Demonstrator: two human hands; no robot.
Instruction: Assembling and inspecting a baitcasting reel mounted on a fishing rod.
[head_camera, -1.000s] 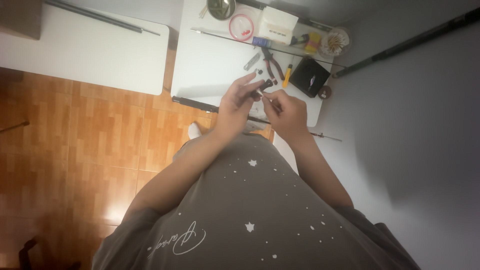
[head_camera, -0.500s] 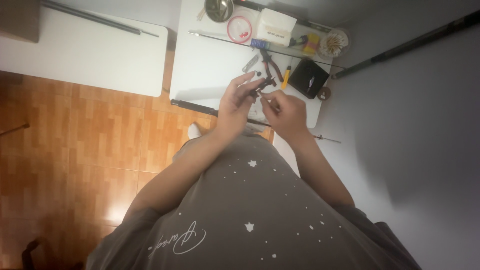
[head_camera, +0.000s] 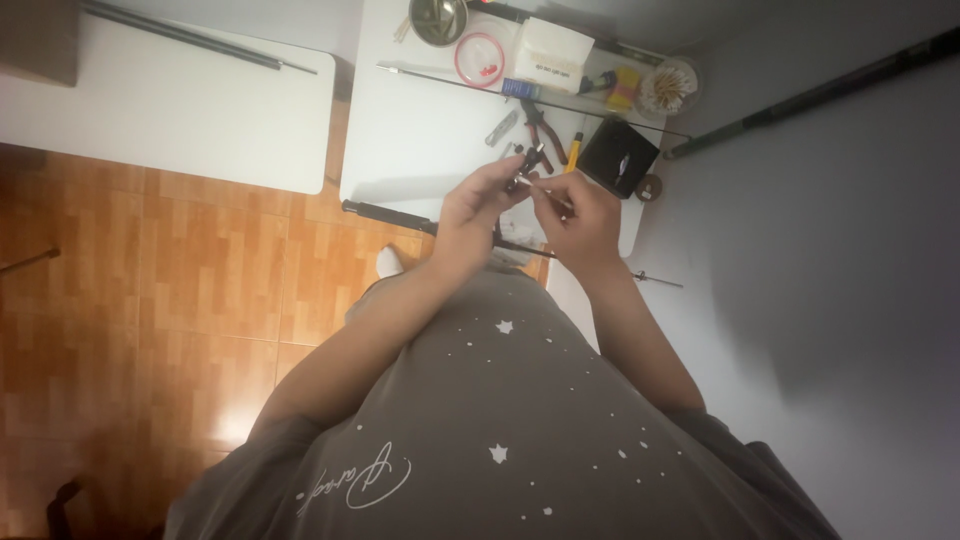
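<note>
Over the near edge of a white table (head_camera: 420, 140), my left hand (head_camera: 478, 205) pinches a small dark metal part (head_camera: 527, 163) between its fingertips. Close beside it, my right hand (head_camera: 583, 215) holds a thin pale rod-like tool (head_camera: 545, 191) whose tip points at that part. The two hands nearly touch. Both forearms reach up from my grey star-printed shirt. What exactly the small part is cannot be made out.
On the table lie red-handled pliers (head_camera: 541, 122), a yellow-handled tool (head_camera: 574, 152), a black box (head_camera: 619, 156), a white box (head_camera: 552, 55), a red ring (head_camera: 479, 59), a metal bowl (head_camera: 438, 18) and long thin rods (head_camera: 440, 78). A second white table (head_camera: 170, 105) stands left; wooden floor (head_camera: 150, 300) below.
Both hands stay together at the table edge, shifted only slightly. The fingers have moved a little around the small part.
</note>
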